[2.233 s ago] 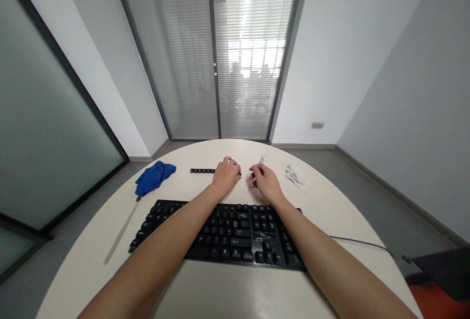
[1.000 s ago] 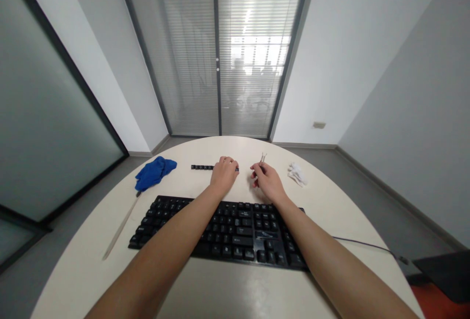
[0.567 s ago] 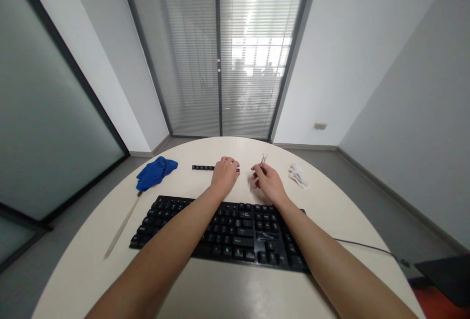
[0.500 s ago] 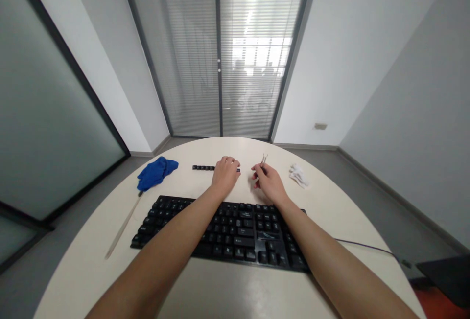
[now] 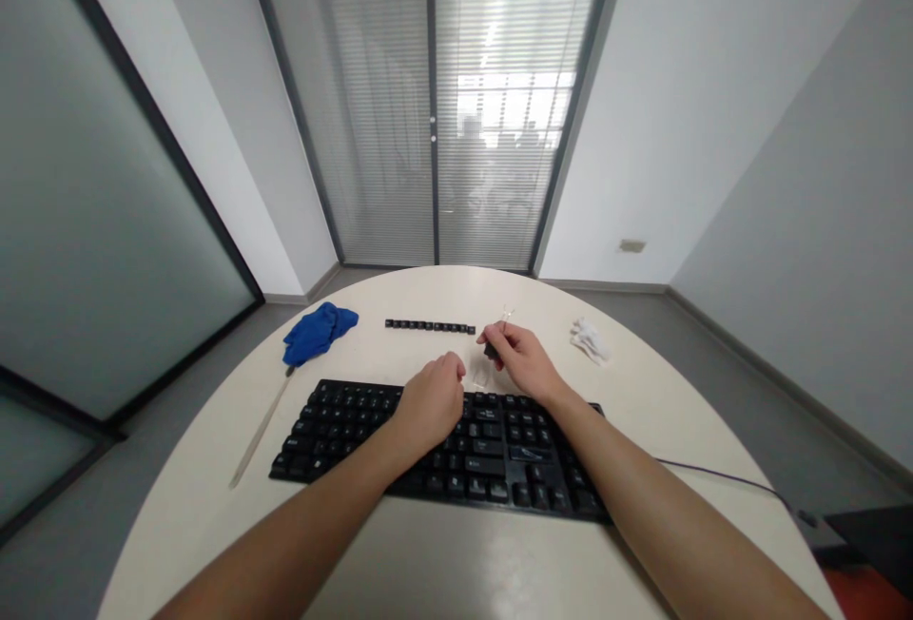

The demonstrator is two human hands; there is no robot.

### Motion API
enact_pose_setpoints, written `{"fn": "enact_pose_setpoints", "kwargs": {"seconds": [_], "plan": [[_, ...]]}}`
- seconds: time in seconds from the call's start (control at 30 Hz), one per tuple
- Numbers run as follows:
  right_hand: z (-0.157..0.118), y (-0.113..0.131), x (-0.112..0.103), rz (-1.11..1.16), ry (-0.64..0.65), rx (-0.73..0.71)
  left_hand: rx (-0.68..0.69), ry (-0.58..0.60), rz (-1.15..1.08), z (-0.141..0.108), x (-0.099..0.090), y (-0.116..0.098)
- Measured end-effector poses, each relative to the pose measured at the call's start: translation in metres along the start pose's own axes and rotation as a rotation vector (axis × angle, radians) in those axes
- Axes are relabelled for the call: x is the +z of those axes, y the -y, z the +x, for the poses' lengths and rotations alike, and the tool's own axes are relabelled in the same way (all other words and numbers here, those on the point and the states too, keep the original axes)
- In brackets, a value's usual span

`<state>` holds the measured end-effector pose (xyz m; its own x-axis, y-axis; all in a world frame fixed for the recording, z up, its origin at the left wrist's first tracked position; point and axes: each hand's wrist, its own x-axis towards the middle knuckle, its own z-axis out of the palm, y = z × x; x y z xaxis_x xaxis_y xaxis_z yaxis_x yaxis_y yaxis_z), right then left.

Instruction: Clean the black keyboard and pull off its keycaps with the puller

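Here's the right hand (image 5: 524, 358), out beyond the far edge of the long black plastic keyboard (image 5: 477, 449), and it's pinched tight: thumb and fingers clamped on a small black piece (image 5: 490, 351). Thin, shiny wire prongs (image 5: 506, 315) poke out above those fingers towards the desk's far edge; whether prongs and piece are one thing, I can't tell.

Over to the left hand (image 5: 432, 399), low over the keyboard's far side, fingers curled inward! The palm is turned away, so I can't tell whether it's gripping anything, or whether it touches the keys.

And look at that straight row of small black square keycaps (image 5: 430, 326), neatly lined up between the keyboard and the desk's far edge, its right end just beside the right hand's fingertips.

The keyboard itself lies across the middle of the round cream desk (image 5: 485, 563), and its thin black cable (image 5: 720, 473) runs out to the right edge. Towards the far left edge sits a crumpled bright blue cloth (image 5: 319, 333), with a slim pale stick (image 5: 261, 430) slanting nearer, its dark end right by the fabric. Across at the far right, a crumpled white cloth (image 5: 589, 339)!
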<state>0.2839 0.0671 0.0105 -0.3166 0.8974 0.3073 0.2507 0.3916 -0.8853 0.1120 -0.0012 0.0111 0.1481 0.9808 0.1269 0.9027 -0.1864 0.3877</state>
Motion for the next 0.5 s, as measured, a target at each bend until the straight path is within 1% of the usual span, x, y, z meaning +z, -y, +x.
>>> {"fn": "enact_pose_setpoints", "kwargs": {"seconds": [0.1,0.17,0.27,0.33,0.43,0.5], "plan": [[-0.003,0.004,0.001,-0.027,0.09,-0.018,0.054,-0.022,-0.023,-0.019,-0.001,0.003],[-0.006,0.006,0.001,-0.04,0.135,-0.026,0.082,-0.037,-0.025,-0.022,-0.001,0.004],[-0.009,0.01,0.001,-0.07,0.179,-0.044,0.095,-0.033,-0.014,-0.02,0.001,0.003],[-0.011,0.013,0.001,-0.116,0.175,-0.083,0.105,-0.029,-0.01,-0.019,0.001,0.002],[-0.012,0.015,0.001,-0.183,0.114,-0.158,0.11,-0.017,-0.012,-0.018,0.0,0.002],[-0.012,0.016,0.0,-0.207,0.105,-0.181,0.106,-0.004,-0.011,-0.019,-0.001,0.002]]}}
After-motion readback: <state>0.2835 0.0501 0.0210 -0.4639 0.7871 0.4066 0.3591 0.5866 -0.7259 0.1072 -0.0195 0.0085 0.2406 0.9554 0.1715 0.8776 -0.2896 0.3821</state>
